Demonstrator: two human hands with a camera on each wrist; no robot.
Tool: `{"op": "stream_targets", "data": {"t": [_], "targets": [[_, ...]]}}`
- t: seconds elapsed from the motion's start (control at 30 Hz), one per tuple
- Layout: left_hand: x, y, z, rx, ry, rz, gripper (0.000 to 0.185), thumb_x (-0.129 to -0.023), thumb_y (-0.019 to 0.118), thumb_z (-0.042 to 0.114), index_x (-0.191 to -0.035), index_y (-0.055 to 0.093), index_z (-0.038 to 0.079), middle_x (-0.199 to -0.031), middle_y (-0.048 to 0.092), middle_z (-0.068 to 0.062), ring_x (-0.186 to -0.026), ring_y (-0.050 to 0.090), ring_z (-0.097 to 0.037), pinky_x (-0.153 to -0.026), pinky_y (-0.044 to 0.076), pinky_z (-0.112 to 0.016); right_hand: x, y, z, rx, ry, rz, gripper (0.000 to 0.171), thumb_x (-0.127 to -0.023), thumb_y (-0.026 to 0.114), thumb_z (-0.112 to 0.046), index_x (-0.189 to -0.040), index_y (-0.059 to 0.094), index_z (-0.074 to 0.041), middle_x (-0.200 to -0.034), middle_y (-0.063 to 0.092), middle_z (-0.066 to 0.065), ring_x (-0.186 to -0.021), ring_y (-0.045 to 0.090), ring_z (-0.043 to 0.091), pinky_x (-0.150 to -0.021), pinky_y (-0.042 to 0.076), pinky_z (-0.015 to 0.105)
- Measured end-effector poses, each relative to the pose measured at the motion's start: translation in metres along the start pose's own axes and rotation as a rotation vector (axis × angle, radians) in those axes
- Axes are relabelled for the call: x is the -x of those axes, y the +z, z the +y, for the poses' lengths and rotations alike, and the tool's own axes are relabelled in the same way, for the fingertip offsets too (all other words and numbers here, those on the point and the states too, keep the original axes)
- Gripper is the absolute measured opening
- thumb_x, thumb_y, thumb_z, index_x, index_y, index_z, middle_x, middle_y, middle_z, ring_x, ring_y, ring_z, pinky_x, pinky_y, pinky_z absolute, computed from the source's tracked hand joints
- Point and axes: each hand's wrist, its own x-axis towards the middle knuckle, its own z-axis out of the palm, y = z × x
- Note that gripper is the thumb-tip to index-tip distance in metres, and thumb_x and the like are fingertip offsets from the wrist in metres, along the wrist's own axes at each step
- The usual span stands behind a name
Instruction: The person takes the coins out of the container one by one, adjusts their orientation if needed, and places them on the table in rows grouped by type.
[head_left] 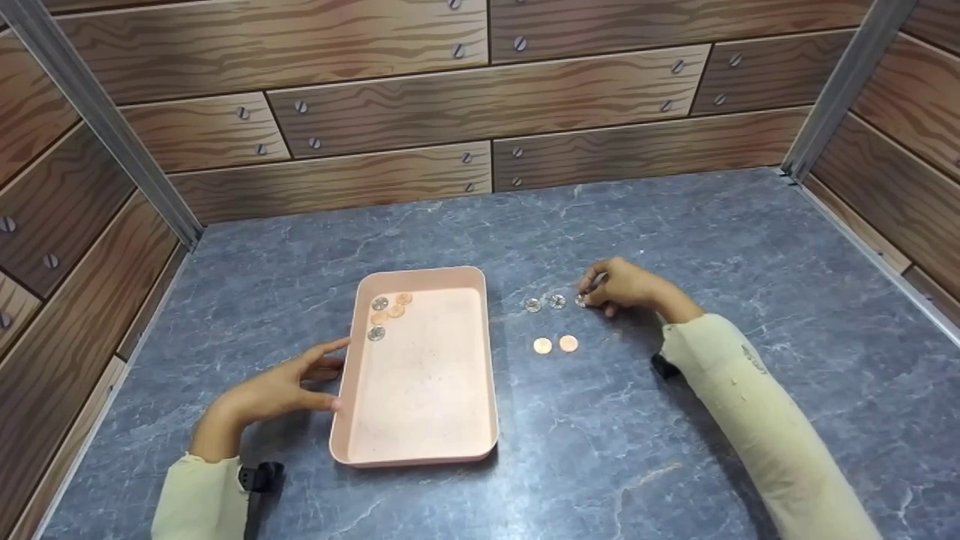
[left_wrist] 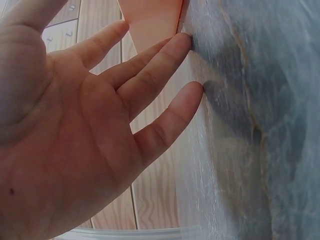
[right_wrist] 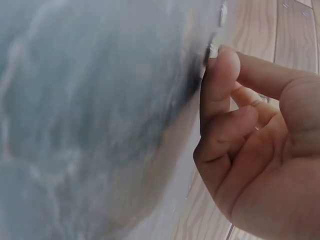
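Note:
A shallow pink tray (head_left: 420,390) lies on the table, with two silver coins (head_left: 376,333) and three copper coins (head_left: 396,310) gathered at its far left. Beside the tray's left wall, my left hand (head_left: 281,386) touches it with thumb and fingertips, the fingers (left_wrist: 160,130) fairly straight. To the right of the tray, my right hand (head_left: 624,287) pinches a silver coin (head_left: 580,301) at the table surface between thumb and fingertips; the fingers hide part of it. In the right wrist view, the other fingers (right_wrist: 230,125) are curled in.
Left of the right hand, two more silver coins (head_left: 556,301) lie in a row with the pinched one. Two copper coins (head_left: 568,343) lie nearer. Wood-patterned walls (head_left: 480,97) with metal corner posts enclose the dark marbled table (head_left: 600,465).

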Motion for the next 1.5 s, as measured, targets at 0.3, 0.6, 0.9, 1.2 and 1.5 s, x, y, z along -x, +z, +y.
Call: {"op": "stream_targets", "data": {"t": [0.3,0.6,0.9,1.2,1.5], "targets": [[0.0,0.0,-0.002,-0.013,-0.008,0.008,0.092,-0.085,0.074,0.026,-0.155,0.015,0.012,-0.149,0.032,-0.033,-0.136,0.035,-0.049,-0.105,0.041,-0.057,0.017,-0.022,-0.004,-0.086,-0.036,0.059,0.037,-0.087,0.065,-0.006,-0.12,0.055,0.008,-0.076,0.059,0.0,-0.056,0.058,0.008,-0.052,0.048,0.021],[-0.001,0.0,0.001,-0.021,0.015,-0.006,0.092,-0.086,0.073,0.026,-0.155,0.013,0.011,-0.15,0.031,-0.033,-0.136,0.036,-0.049,-0.104,0.042,-0.056,0.03,-0.032,-0.019,-0.079,-0.064,0.085,0.038,-0.09,0.065,-0.015,-0.123,0.054,0.002,-0.082,0.065,-0.001,-0.061,0.06,0.01,-0.052,0.046,0.022],[-0.001,0.0,0.0,-0.015,-0.011,-0.003,0.093,-0.085,0.074,0.026,-0.155,0.014,0.013,-0.151,0.029,-0.032,-0.137,0.034,-0.05,-0.106,0.039,-0.058,0.031,-0.02,-0.051,-0.08,-0.156,0.06,0.033,-0.092,0.063,-0.015,-0.121,0.057,-0.001,-0.084,0.065,-0.002,-0.062,0.06,0.008,-0.053,0.045,0.019],[0.0,0.0,-0.001,-0.03,-0.006,0.003,0.093,-0.085,0.074,0.026,-0.155,0.014,0.013,-0.15,0.031,-0.033,-0.136,0.034,-0.05,-0.106,0.038,-0.059,0.027,0.009,-0.086,-0.174,-0.234,0.003,0.032,-0.091,0.064,-0.014,-0.12,0.058,-0.004,-0.087,0.066,0.002,-0.064,0.061,0.011,-0.054,0.046,0.019],[-0.001,0.0,0.0,-0.038,0.001,0.002,0.092,-0.086,0.073,0.026,-0.155,0.014,0.012,-0.149,0.032,-0.033,-0.136,0.035,-0.05,-0.104,0.04,-0.059,0.011,0.049,-0.117,-0.244,-0.309,-0.065,0.028,-0.089,0.065,-0.012,-0.116,0.061,-0.004,-0.086,0.066,0.0,-0.071,0.061,0.014,-0.056,0.046,0.021]]}}
